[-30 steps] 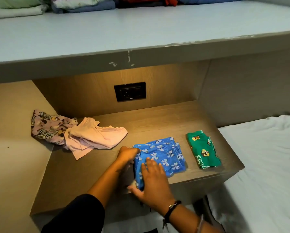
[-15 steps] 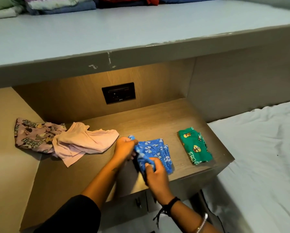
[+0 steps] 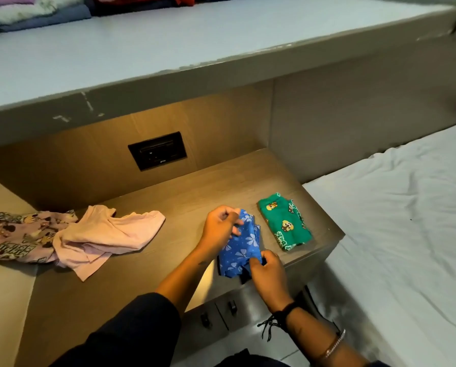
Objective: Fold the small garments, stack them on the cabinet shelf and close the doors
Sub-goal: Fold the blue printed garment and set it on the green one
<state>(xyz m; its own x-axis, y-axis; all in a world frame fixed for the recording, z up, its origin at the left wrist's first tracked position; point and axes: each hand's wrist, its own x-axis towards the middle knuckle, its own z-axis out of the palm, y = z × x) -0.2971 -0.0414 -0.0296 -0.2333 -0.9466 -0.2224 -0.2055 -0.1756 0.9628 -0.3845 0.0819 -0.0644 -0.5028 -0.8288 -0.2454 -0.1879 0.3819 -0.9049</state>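
A blue garment with white bows (image 3: pixel 241 250) lies folded narrow near the front of the wooden shelf (image 3: pixel 168 197). My left hand (image 3: pixel 219 229) pinches its far end and my right hand (image 3: pixel 268 274) grips its near end. Just to the right lies a folded green garment with cartoon prints (image 3: pixel 283 221). Unfolded on the left are a plain pink garment (image 3: pixel 107 234) and a pink cartoon-print garment (image 3: pixel 17 234).
A black socket plate (image 3: pixel 157 150) sits in the shelf's back wall. Folded clothes (image 3: pixel 36 11) lie on the grey ledge (image 3: pixel 195 46) above. A white bed sheet (image 3: pixel 401 234) spreads to the right. Small drawer knobs (image 3: pixel 231 305) show under the shelf's front edge.
The blue garment went from lying spread under both hands to a narrower fold held at its two ends. The camera view shifted left, so things sit further right.
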